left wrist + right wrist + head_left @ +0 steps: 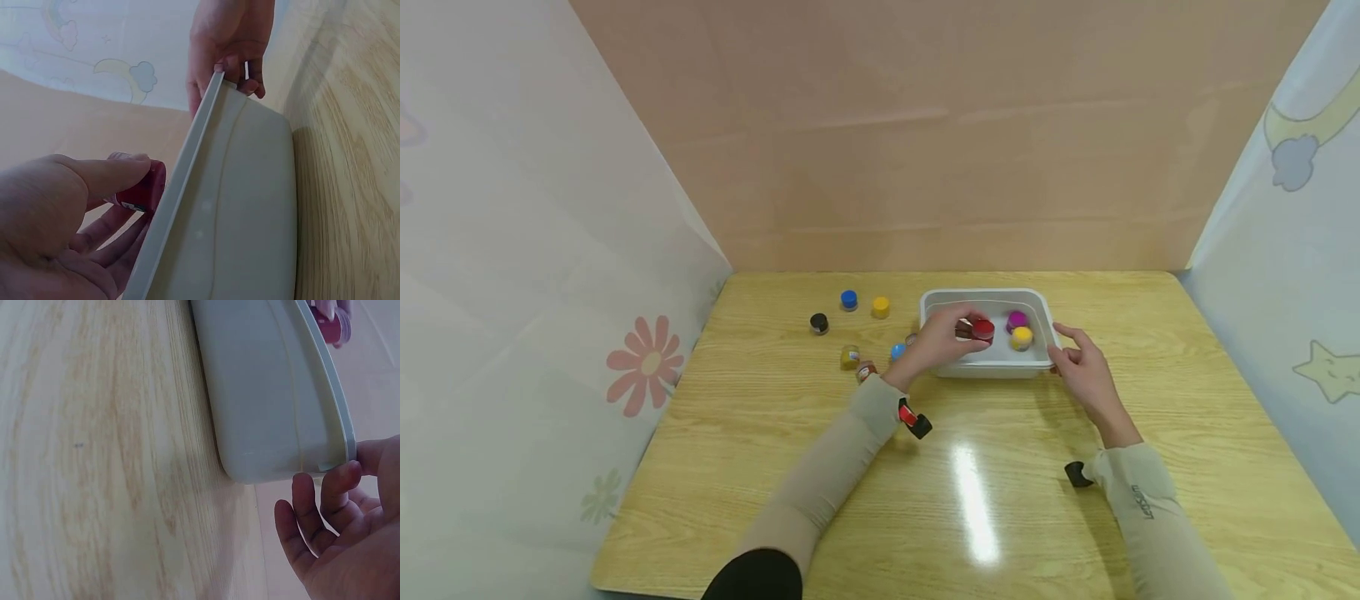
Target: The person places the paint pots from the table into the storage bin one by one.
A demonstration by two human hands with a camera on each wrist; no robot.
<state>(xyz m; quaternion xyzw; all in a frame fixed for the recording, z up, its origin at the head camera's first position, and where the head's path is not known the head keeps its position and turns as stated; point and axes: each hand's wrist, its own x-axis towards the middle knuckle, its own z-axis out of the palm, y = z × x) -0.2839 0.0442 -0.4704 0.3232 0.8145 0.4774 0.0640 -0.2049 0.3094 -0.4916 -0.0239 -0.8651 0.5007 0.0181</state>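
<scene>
My left hand (pixel 936 340) grips a small red-capped jar (pixel 982 330) between thumb and fingers, over the white plastic tub (pixel 985 293). In the left wrist view the red jar (pixel 150 187) is beside the tub's rim. At the tub's right side my right hand (pixel 1084 373) pinches the rim near the front corner, as the right wrist view shows with the thumb and curled fingers (pixel 340 487). Inside the tub, toward its right end, a purple-capped jar (pixel 1017 320) and a yellow-capped jar (pixel 1021 338) stand close together.
Left of the tub are a blue jar (pixel 848 300), a yellow jar (pixel 881 307), a black jar (pixel 819 323), a mustard-coloured jar (pixel 850 357), a brownish jar (pixel 866 370) and a light blue one (pixel 898 351). Another beside the left hand is mostly hidden. Walls border the wooden table (pixel 737 467).
</scene>
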